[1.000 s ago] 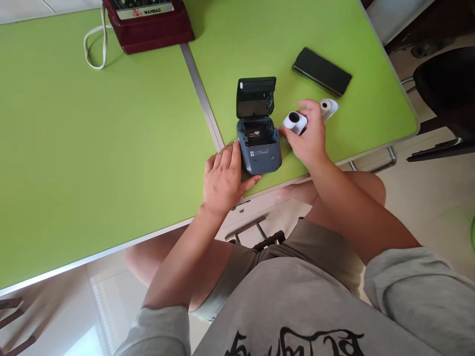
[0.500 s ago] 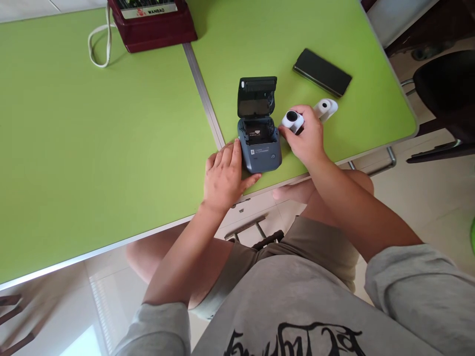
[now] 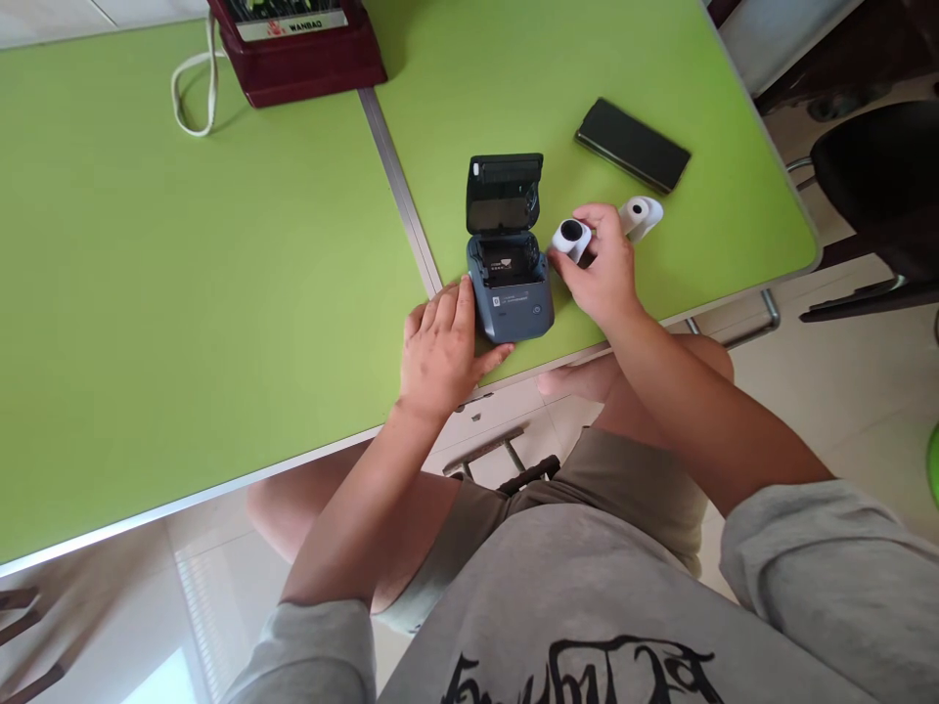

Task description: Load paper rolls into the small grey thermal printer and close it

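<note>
A small blue-grey device [image 3: 514, 311] stands on the green table with its black lid [image 3: 504, 196] raised, showing a dark compartment. My left hand [image 3: 444, 342] rests against the device's left side, thumb along its front edge and fingers together. Just right of the device, my right hand [image 3: 603, 264] holds a white roll with a dark round core [image 3: 571, 233] between thumb and fingers. Behind that hand lies a second white roll [image 3: 643, 217], with a loose end curling from it.
A black phone-like case [image 3: 632, 145] lies farther back on the right. At the back stands a dark red object [image 3: 308, 68] with a white cord [image 3: 212, 93]. A metal seam [image 3: 400, 186] crosses the green table [image 3: 220, 293]. A dark chair [image 3: 880, 186] is at the right.
The view has shifted very slightly, moving the table items a little to the left. Both hands keep nearly the same pose, and the lid stays raised.
</note>
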Motion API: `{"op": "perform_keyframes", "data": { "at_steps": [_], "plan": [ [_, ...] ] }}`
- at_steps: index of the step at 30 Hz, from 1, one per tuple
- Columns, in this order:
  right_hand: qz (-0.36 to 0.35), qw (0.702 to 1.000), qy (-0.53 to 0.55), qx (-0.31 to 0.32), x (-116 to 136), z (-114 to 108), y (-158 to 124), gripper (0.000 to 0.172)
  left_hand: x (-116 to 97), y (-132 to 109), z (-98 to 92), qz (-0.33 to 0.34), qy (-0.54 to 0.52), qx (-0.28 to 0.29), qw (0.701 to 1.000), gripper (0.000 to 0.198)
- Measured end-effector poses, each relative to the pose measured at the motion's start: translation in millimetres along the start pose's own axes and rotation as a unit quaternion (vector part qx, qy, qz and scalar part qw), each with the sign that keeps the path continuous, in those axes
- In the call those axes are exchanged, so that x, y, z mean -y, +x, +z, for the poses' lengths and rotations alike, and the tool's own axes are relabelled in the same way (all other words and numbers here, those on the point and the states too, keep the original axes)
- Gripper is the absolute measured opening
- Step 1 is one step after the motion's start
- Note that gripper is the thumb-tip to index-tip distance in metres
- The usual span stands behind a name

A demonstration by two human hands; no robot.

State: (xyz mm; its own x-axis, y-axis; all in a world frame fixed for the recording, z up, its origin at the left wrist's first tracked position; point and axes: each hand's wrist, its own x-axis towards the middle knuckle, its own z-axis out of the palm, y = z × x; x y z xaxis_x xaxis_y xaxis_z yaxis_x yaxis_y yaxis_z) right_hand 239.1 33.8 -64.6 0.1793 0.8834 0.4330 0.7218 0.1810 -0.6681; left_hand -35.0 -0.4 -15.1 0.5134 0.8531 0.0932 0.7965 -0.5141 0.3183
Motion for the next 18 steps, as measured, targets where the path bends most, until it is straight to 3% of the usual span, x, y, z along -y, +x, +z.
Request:
{"op": "perform_keyframes", "data": {
  "at_steps": [12,18],
  "plan": [
    [-0.056,0.998,-0.001,-0.019,8.9,-5.6,-1.5,0.039,-1.0,0.0,-1.6,-0.003,-0.005,0.004,1.000,0.096],
    [-0.024,0.999,0.020,-0.024,7.9,-3.6,-2.4,0.030,-1.2,-0.3,-1.3,-0.001,-0.006,0.000,1.000,0.096]
  ]
}}
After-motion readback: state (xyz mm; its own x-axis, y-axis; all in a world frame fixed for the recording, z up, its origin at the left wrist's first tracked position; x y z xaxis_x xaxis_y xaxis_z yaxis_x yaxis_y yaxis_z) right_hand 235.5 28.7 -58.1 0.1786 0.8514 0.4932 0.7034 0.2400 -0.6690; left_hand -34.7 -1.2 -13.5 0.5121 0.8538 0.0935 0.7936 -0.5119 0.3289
